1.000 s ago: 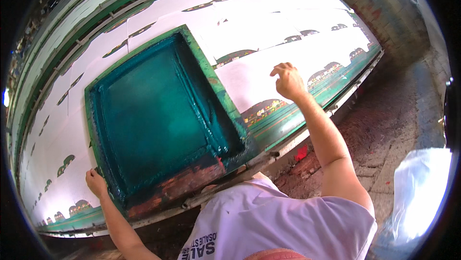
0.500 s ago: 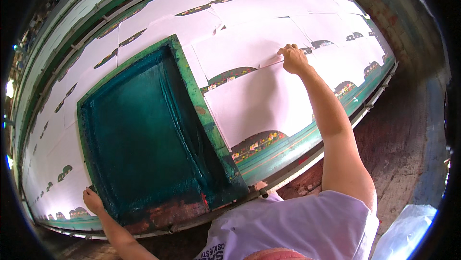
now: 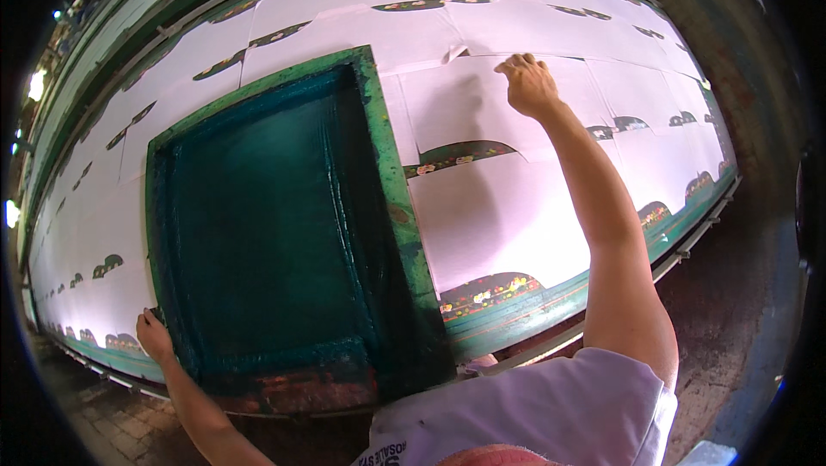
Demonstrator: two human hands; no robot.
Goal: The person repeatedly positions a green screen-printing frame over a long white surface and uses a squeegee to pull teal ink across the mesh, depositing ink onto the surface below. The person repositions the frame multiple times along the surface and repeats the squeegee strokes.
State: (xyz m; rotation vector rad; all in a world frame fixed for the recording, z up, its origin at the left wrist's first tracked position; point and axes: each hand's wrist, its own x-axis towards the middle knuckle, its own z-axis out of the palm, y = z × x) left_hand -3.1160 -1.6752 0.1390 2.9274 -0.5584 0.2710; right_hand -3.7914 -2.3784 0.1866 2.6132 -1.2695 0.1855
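Observation:
A large screen printing frame [image 3: 400,208] with green wooden sides lies tilted across the long table in front of me. Dark teal ink coats its mesh [image 3: 249,234]. At its near left side, my left hand [image 3: 155,337] is closed with the fingertips against the frame's edge. My right hand [image 3: 529,86] reaches over the white fabric pieces [image 3: 508,199] right of the frame, fingers loosely bent and apart, nothing visible in them. Its shadow falls to the left. Just beyond, a small corner of fabric [image 3: 453,53] is folded up.
White pieces cover the table in rows, with dark floral-printed curved strips [image 3: 490,292] showing between them. A metal rail [image 3: 680,257] runs along the table's near edge. A similar long table [image 3: 142,14] stands beyond. Brownish floor [image 3: 714,311] lies to the right.
My right hand has left the fabric edge it was touching and moved farther away across the table. The left hand stays at the frame's side. My view has shifted slightly.

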